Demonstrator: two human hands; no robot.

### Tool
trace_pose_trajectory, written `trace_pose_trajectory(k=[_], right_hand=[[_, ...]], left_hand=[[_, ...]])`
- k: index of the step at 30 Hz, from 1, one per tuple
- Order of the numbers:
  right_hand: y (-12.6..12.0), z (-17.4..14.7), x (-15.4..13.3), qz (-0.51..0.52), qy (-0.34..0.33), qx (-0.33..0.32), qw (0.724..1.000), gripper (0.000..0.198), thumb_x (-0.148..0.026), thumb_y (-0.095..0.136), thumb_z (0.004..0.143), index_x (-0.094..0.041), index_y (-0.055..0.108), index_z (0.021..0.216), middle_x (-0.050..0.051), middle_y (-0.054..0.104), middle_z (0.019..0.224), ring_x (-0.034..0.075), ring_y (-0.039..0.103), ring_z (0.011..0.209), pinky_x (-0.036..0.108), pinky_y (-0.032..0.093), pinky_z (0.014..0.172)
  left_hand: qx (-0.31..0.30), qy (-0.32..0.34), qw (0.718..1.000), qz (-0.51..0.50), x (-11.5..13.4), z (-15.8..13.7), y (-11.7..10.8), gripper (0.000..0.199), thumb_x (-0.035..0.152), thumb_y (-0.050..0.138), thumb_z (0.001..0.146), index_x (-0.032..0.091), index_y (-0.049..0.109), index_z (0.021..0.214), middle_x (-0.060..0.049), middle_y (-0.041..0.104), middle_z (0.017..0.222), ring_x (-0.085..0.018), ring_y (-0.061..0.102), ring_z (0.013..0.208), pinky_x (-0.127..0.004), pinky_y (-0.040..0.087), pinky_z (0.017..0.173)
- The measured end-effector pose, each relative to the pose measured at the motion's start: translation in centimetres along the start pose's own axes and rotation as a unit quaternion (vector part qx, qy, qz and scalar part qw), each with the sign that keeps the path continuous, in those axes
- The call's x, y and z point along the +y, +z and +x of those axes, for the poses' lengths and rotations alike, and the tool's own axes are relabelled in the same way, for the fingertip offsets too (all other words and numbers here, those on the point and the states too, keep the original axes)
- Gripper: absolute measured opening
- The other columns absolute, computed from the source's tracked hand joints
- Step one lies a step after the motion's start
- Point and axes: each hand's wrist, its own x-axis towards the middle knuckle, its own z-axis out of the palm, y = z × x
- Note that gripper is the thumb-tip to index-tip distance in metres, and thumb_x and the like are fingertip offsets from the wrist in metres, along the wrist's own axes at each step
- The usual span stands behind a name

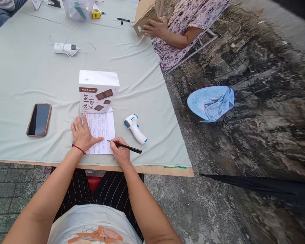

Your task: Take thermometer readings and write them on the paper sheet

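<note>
A sheet of paper (103,126) with rows of small writing lies near the front edge of the table (20,67). My left hand (83,134) lies flat on its left side, fingers spread. My right hand (120,149) grips a black pen (128,147) whose tip touches the paper's lower right part. A white "Super Meal" box (98,91) stands upright just behind the paper.
A white and blue infrared thermometer (134,128) lies right of the paper, a phone (39,119) to the left. Farther back are a power strip (65,48), a plastic tub (78,8) and another person's hands on a cardboard box (144,15). A blue hat (210,102) lies on the ground.
</note>
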Motion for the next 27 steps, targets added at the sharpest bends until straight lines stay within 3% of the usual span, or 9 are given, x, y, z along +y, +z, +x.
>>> trace_pose_trajectory(k=[17, 27], right_hand=[[-0.08, 0.01, 0.18, -0.026, -0.021, -0.012, 0.999, 0.013, -0.033, 0.055, 0.075, -0.024, 0.056, 0.066, -0.006, 0.052, 0.055, 0.013, 0.046, 0.054, 0.028, 0.040, 0.055], [-0.04, 0.05, 0.50, -0.021, -0.008, 0.006, 1.000, 0.012, -0.034, 0.056, 0.074, -0.024, 0.059, 0.069, -0.004, 0.058, 0.060, 0.014, 0.051, 0.058, 0.029, 0.044, 0.059]], left_hand=[[-0.010, -0.009, 1.000, 0.000, 0.45, -0.06, -0.37, 0.142, 0.063, 0.086, 0.050, 0.000, 0.016, 0.156, -0.034, 0.021, 0.160, -0.046, 0.019, 0.151, -0.062, 0.010, 0.122], [-0.001, -0.004, 1.000, 0.002, 0.28, -0.11, -0.09, 0.141, 0.064, 0.086, 0.050, 0.001, 0.016, 0.156, -0.034, 0.022, 0.160, -0.046, 0.018, 0.151, -0.062, 0.010, 0.122]])
